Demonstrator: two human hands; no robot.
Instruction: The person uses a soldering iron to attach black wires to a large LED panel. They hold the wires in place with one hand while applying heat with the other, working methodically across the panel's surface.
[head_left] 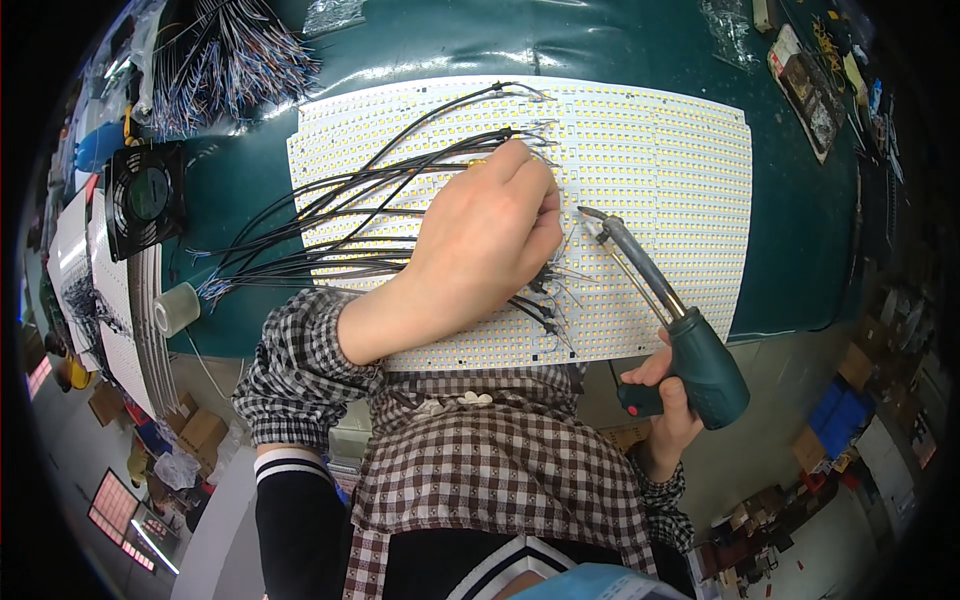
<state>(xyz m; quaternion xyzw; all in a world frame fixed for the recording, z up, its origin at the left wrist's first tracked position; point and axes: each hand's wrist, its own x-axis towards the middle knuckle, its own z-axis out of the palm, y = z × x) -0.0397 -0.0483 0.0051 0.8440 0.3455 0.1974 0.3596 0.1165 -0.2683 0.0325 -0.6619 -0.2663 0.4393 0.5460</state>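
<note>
- Think of a clock laid flat over the whole view, with 12 at the top.
- The left hand (490,215) is near 12 o'clock, and its arm comes in from between 7 and 8 o'clock.
- Its fingers are curled in close over some black wires (345,185). The fingertips are partly hidden, so I cannot tell if they pinch a wire.
- The black wires lie across a white board (690,170) with rows of little yellow squares. They fan out from under the left hand toward 9 o'clock, and some thin bare ends poke out on its 3 o'clock side.
- The right hand (674,428) is near 4 o'clock. It is closed around a soldering gun (700,350) with a dark green handle and a red button.
- The gun's metal tip points toward 11 o'clock. It is just beside the left hand's fingers, over the white board. I cannot tell if it touches anything.
- The white board lies on a green table (450,50), from about 11 to 2 o'clock.
- A black fan (147,195) is between 9 and 10 o'clock.
- Near 9 o'clock is a small pale tube (177,309), just beside a stack of white sheets (140,345).
- Lots of thin colored wires (235,75) lie between 10 and 11 o'clock.
- A checked apron (500,455) is at 6 o'clock.
</note>
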